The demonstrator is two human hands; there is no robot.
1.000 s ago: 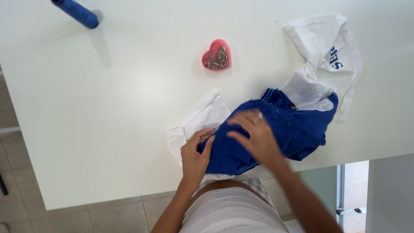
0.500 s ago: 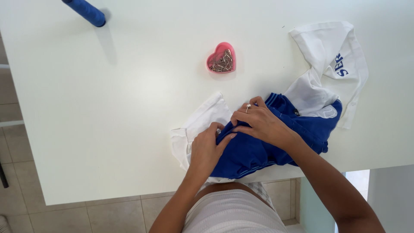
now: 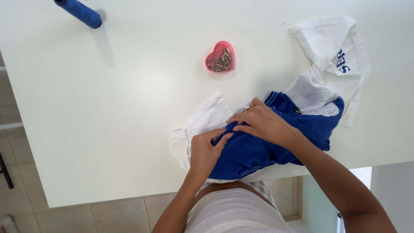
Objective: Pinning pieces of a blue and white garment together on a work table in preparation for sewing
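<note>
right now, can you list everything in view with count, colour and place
garment: 1, blue and white, table's near edge, under both hands
pin dish: 1, pink, heart-shaped, holds metal pins, table middle
thread spool: 1, blue, far left of table
table: 1, white
floor: beige tiles, below the near edge
left hand: 1, pinching the blue fabric's edge
right hand: 1, ring on a finger, pressing on the blue fabric

Single head-worn view, looking steeply down, close over white table [image 3: 108,108] edge
</note>
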